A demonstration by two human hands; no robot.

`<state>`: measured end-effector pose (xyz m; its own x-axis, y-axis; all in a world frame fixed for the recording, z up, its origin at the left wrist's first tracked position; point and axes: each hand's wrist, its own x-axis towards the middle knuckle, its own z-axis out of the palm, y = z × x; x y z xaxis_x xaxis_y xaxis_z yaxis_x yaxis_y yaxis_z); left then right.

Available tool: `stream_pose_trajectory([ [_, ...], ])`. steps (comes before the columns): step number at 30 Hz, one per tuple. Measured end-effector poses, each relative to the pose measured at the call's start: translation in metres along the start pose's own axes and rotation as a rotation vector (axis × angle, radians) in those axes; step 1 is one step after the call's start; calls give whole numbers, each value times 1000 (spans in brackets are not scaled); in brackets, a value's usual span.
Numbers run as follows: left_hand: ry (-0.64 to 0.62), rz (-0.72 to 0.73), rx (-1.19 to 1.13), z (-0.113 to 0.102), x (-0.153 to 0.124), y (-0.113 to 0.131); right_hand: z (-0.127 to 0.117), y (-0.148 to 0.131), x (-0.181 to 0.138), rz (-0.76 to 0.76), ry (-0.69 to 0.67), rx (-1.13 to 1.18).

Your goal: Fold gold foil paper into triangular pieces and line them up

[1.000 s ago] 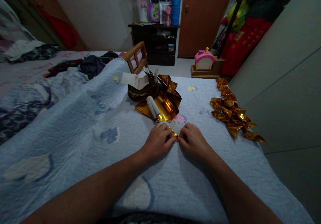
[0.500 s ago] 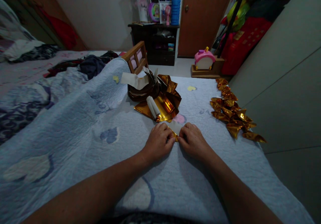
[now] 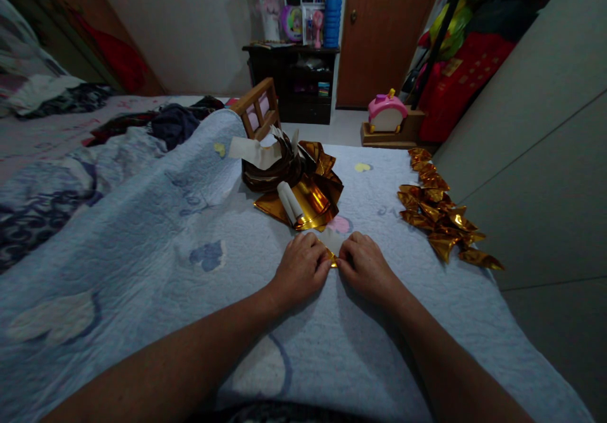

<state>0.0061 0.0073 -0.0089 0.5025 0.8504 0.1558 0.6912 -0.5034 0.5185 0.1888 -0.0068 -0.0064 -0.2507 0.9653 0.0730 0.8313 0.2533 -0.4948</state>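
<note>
Holds gold-foil paper (image 3: 334,242) on the blue quilt (image 3: 190,322), with its pale part pointing away toward the foil stack (image 3: 308,195); cannot tell its long axis beneath the fingers. Pinches it between thumbs and fingers of left hand (image 3: 302,263) and right hand (image 3: 364,260), close together, knuckles up. Leaves open quilt leftward, and rightward up to folded foil pieces (image 3: 431,209) near the edge

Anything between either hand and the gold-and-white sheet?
Nothing visible: the left hand and right hand both have fingers on the gold-and-white sheet. The foil stack lies beyond it, not between.
</note>
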Motion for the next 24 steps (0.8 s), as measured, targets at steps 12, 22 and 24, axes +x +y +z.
stream_pose_trajectory([
  [12,-9,-7,-75,-3,1,0,-1,1,-1,-4,-5,7],
  [22,-37,1,-147,-7,1,-2,0,0,-3,-17,-2,0],
  [24,-38,-3,-142,-7,0,-2,0,0,-4,-17,0,-5],
])
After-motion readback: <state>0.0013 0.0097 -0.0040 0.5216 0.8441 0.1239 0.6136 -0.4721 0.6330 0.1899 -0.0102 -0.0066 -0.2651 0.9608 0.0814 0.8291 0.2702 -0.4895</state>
